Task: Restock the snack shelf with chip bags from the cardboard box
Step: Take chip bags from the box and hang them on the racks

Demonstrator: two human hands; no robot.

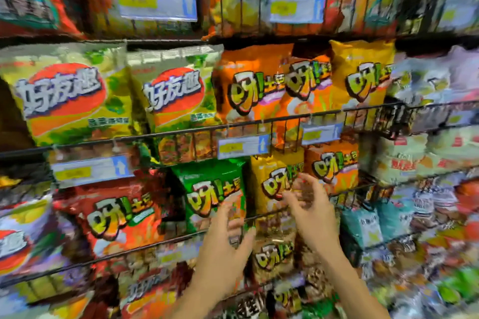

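Reaching into the wire shelf, the left hand (228, 238) spreads its fingers loosely over the lower front of a green chip bag (207, 189), holding nothing, thumb out toward the right; motion blur hides whether the fingertips actually press the foil. Just beside it, the right hand (308, 207) hangs with fingers slack and half curled, empty, in front of a yellow chip bag (272, 184). Both bags stand upright behind the front rail (145, 246), long axis vertical, top seams up, printed faces outward. Each reads "呀!土豆" in big slanted letters, as do the red bag (116, 215) to the left and the orange bag (331, 163) to the right. One tier up, two yellow-green bags (67, 96) read "好友趣". Blue-and-yellow price tags (243, 146) clip to the rails, their print too blurred to read
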